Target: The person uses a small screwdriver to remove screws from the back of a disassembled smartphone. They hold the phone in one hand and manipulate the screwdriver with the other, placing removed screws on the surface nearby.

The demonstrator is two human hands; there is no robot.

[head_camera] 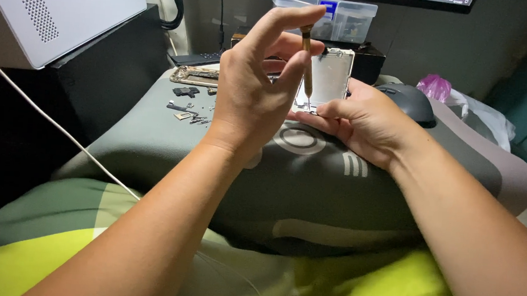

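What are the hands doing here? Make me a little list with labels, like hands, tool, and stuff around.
Left hand: left hand pinches a thin gold screwdriver upright, tip down on the opened phone.
Right hand: right hand steadies the phone from below and the side.
Work surface: grey cushion on the lap.
Loose parts: gold phone frame and small dark pieces lie to the left.
Nearby: dark computer mouse, pink bag, clear plastic box, white cable.
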